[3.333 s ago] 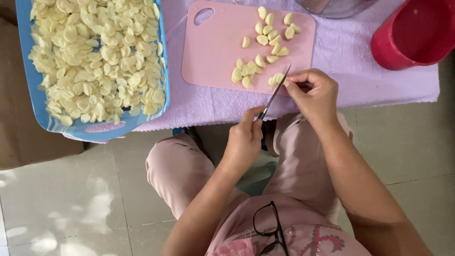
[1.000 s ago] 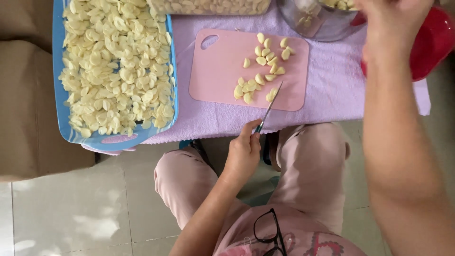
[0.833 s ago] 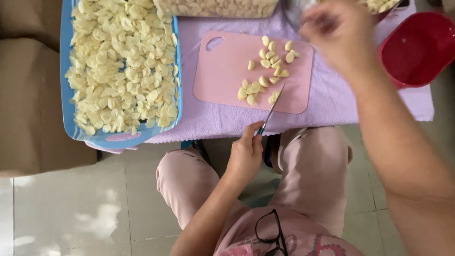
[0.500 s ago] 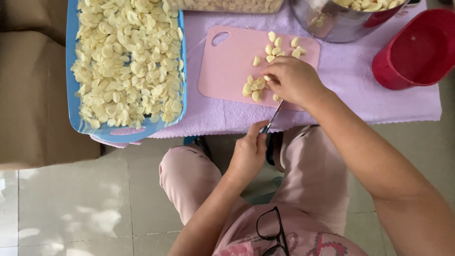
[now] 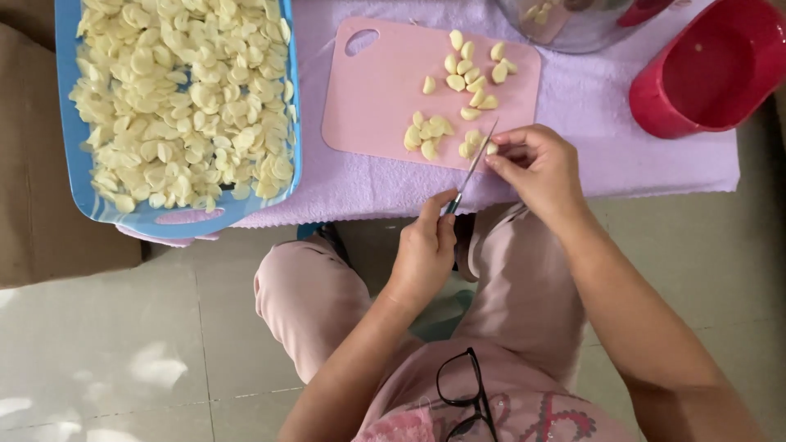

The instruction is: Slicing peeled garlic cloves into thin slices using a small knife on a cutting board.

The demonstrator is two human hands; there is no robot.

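- A blue tray (image 5: 82, 184) is sitting at the left on the lilac cloth (image 5: 360, 184), holding a heap of garlic slices (image 5: 184, 98); it is well apart from the cutting.
- A pink cutting board (image 5: 377, 106) is lying in the middle, carrying loose peeled garlic cloves (image 5: 468, 78) toward its right half.
- The left hand (image 5: 426, 250) is closing around the handle of a small knife (image 5: 473, 168), fingers wrapped tight; the blade is angling up and right to the board's near edge.
- The right hand (image 5: 536, 168) is pinching one clove (image 5: 492, 150) between thumb and fingertips, touching the blade tip.
- Judgement: the fingertips are sitting close to the edge; curling them back and keeping the clove flat on the board would be making the cut safer and the slices more even.
- A glass bowl (image 5: 573, 29) and a red bowl (image 5: 712, 74) are standing at the right.
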